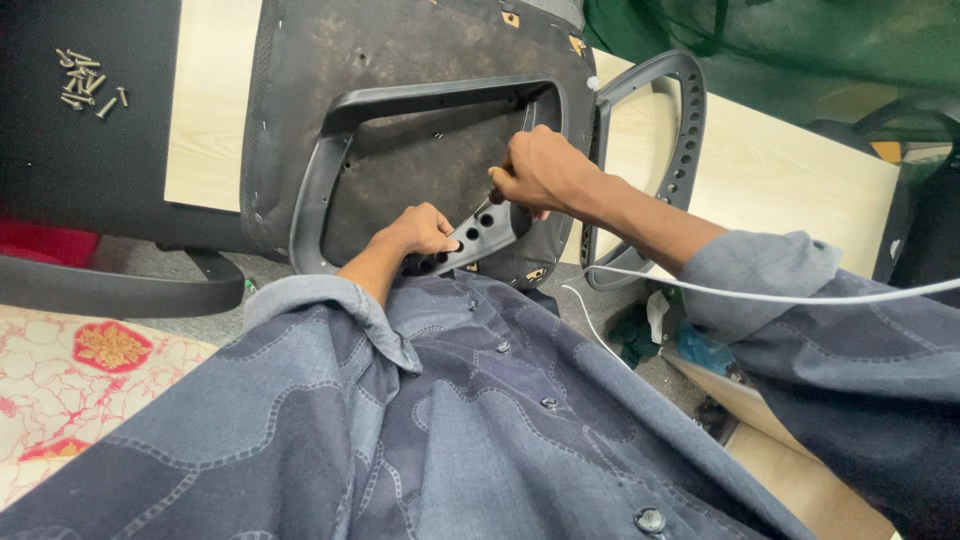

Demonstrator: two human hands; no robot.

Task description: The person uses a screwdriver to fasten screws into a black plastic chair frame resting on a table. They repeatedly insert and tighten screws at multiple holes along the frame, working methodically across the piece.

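One chair seat [400, 60], two armrests: left hand [420, 232] gripping near armrest [470, 240]; right hand [540, 170] above it, fingers clenched around screwdriver [487, 205].

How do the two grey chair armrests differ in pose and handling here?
The near armrest lies across the seat underside under both hands: the left hand grips it, and the right hand works a screwdriver at it. The far armrest stands at the seat's edge over the pale board, touched by neither hand, with its whole loop showing. Both are grey plastic with a row of round holes.
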